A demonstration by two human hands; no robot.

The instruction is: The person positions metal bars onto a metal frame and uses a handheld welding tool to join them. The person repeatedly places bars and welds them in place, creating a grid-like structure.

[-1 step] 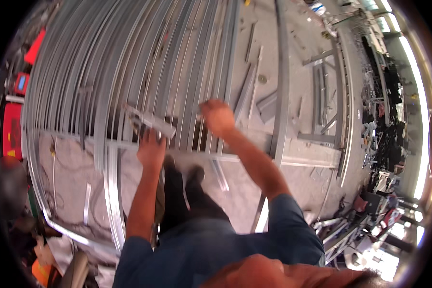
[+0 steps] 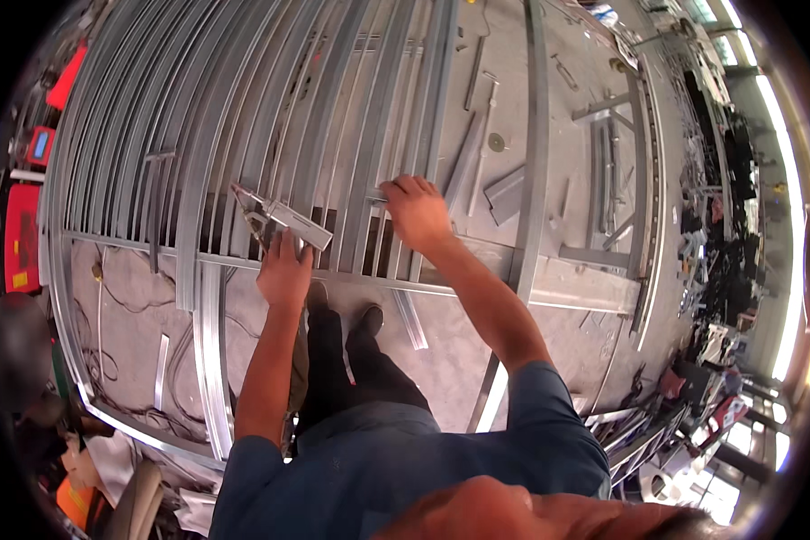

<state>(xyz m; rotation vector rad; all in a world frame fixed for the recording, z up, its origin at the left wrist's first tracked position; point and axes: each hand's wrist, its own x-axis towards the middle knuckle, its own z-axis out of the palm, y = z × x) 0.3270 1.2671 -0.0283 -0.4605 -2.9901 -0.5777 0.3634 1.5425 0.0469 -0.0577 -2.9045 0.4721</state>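
In front of me, a flat silver metal piece [image 2: 301,223] lies slantwise across long grey steel bars [image 2: 333,99]. Beside its far left end is a pointed, plier-like metal part [image 2: 252,211]. My left hand [image 2: 285,274] has its fingers bent against the near edge of the silver piece; the fingertips are partly hidden. To the right, my right hand [image 2: 418,214] is closed above the bars, with thumb and fingers pinching a small grey piece [image 2: 377,197] whose kind I cannot make out.
The bars rest on a steel frame with a front rail [image 2: 423,286]. A T-shaped metal bar [image 2: 156,211] lies across them on the left. Loose offcuts [image 2: 506,194] and a small disc [image 2: 497,142] lie on the right. Cables [image 2: 184,360] trail over the floor; a red machine [image 2: 22,238] stands far left.
The view is sharper now and has shifted slightly. My right hand appears slightly higher and further right. My left hand stays by the silver piece.
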